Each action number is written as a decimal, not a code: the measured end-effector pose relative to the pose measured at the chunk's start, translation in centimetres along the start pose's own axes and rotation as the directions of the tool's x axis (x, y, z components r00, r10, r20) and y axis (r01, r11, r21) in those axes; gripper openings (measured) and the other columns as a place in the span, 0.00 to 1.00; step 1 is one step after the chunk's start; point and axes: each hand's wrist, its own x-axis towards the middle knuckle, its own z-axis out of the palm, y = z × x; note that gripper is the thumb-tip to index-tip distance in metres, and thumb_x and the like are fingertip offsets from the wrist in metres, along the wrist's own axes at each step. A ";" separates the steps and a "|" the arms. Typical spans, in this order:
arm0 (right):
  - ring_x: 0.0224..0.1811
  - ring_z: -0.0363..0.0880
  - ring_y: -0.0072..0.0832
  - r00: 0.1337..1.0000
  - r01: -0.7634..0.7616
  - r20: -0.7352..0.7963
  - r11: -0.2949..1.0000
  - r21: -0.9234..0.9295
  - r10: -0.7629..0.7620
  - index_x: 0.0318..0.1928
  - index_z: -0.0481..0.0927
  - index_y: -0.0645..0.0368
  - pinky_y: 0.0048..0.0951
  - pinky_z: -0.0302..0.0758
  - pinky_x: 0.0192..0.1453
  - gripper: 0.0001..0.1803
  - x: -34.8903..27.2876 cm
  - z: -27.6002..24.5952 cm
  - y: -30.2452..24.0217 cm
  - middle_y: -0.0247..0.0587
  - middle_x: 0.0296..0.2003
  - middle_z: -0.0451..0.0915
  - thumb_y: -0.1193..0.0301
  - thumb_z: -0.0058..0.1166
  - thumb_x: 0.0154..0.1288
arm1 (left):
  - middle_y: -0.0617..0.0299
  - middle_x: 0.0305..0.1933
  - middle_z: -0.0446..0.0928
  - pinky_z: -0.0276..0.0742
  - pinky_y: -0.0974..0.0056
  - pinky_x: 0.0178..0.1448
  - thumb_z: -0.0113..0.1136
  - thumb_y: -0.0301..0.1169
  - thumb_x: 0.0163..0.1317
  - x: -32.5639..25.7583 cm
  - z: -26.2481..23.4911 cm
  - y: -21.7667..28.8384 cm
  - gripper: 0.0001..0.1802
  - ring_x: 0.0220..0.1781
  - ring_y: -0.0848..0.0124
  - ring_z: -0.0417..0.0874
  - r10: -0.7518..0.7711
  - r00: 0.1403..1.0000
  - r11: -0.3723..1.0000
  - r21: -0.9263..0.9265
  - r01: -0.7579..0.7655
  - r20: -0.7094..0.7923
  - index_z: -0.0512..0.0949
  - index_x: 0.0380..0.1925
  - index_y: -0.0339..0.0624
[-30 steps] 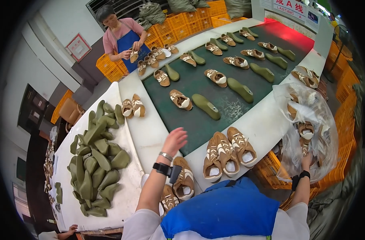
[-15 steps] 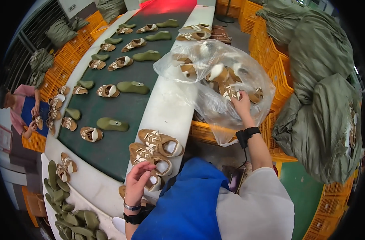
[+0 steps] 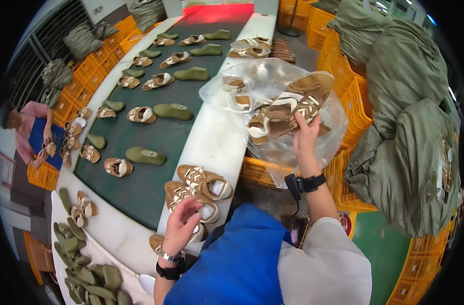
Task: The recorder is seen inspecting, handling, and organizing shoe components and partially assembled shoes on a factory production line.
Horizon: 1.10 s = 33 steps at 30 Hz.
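Observation:
Brown sneakers (image 3: 309, 103) with cream stripes and laces, apparently a pair, are gripped in my right hand (image 3: 306, 136). They are up above a clear plastic bag (image 3: 278, 71) that holds more sneakers; one shoe shows its sole edge toward the top. My left hand (image 3: 180, 223) hovers over the white ledge with fingers loosely bent and apart, and nothing shows in it. Just beyond and beneath it sit several matching sneakers (image 3: 204, 180), partly covered by the hand.
A green conveyor belt (image 3: 115, 195) carries sneakers and olive shoe lasts (image 3: 146, 155). More lasts (image 3: 112, 277) are heaped at lower left. Across the belt, a person (image 3: 33, 127) handles a shoe. Orange crates (image 3: 355, 99) and grey-green sacks (image 3: 410, 162) line the right.
My right hand has lifted the sneakers up out of the plastic bag. My left hand has shifted slightly over the ledge, its fingers still apart.

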 end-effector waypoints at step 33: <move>0.33 0.75 0.32 0.643 -0.046 0.551 0.745 -0.666 0.532 0.41 0.75 0.56 0.29 0.71 0.40 0.17 -5.0 2.3 5.3 0.40 0.31 0.76 0.64 0.61 0.51 | 0.47 0.49 0.73 0.67 0.57 0.57 0.63 0.30 0.48 -2.1 -6.4 -2.9 0.25 0.53 0.52 0.71 0.312 0.946 0.631 0.764 -0.138 -0.087 0.70 0.48 0.36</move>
